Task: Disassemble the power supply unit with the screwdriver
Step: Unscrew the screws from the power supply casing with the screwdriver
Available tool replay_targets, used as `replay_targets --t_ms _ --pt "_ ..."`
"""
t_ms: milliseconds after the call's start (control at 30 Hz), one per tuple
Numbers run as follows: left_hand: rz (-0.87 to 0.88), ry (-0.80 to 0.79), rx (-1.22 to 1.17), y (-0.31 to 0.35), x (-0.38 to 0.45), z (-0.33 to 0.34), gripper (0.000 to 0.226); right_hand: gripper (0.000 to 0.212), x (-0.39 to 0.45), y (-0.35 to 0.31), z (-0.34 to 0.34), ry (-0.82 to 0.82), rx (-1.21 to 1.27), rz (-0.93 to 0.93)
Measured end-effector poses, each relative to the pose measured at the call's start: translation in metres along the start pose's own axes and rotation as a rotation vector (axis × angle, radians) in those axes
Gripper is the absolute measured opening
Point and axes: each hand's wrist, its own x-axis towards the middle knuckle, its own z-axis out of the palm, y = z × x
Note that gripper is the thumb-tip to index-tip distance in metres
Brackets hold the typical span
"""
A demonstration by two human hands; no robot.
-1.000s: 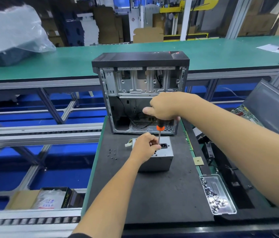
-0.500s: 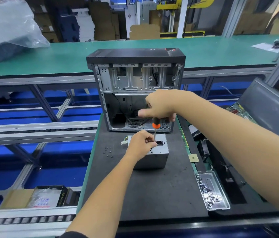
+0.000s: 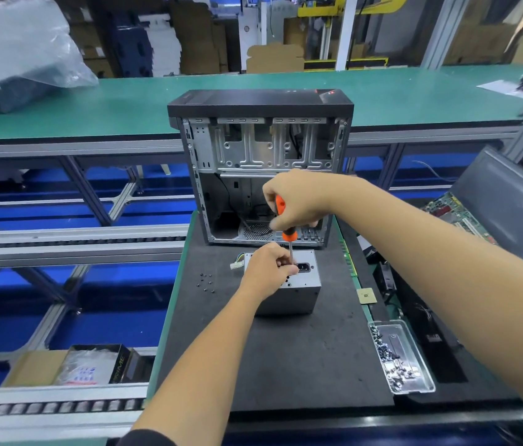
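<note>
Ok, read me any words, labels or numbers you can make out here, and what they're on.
"PRIME": black box on the low rack at left, letters partly blurred.
Bag inside that box: blue print, too blurred to read.
Red mark on computer case top: unreadable.
Power supply unit, circuit board, paper: nothing legible.

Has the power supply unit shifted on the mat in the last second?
No. The power supply unit sits equally close before the computer case; only the head camera moved.
</note>
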Motion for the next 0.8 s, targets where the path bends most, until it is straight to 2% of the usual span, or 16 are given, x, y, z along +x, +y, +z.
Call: replay_targets --t_ms 67,133,367,500,600,667,700,800 --pt "-0.001 0.005 0.015 0.0 0.0 0.0 0.023 0.055 0.0 -0.002 0.0 0.074 -0.104 0.066" --pt "0.0 0.0 0.011 -0.001 0.0 0.0 0.019 0.064 0.001 -0.001 -0.001 0.127 -0.164 0.122" --pt "0.01 0.008 0.01 -0.002 0.001 -0.001 0.007 0.02 -0.005 0.001 -0.011 -0.075 -0.172 0.06" --pt "0.018 0.012 0.036 -0.003 0.001 0.0 0.004 0.021 -0.008 0.004 -0.006 -0.041 -0.076 0.053" --pt "0.025 0.014 0.048 -0.001 0.002 -0.001 0.005 0.034 -0.008 0.001 -0.008 -0.074 -0.077 0.178" --pt "0.018 0.015 0.041 -0.002 0.002 -0.001 0.005 0.009 -0.003 0.0 -0.008 -0.043 -0.162 0.187" --pt "0.014 0.012 0.04 -0.002 0.002 -0.001 0.004 0.004 -0.002 0.001 -0.007 -0.034 -0.188 0.169" --pt "0.006 0.004 0.028 -0.002 0.002 0.0 0.004 0.012 -0.004 0.006 -0.01 -0.016 -0.109 0.022"
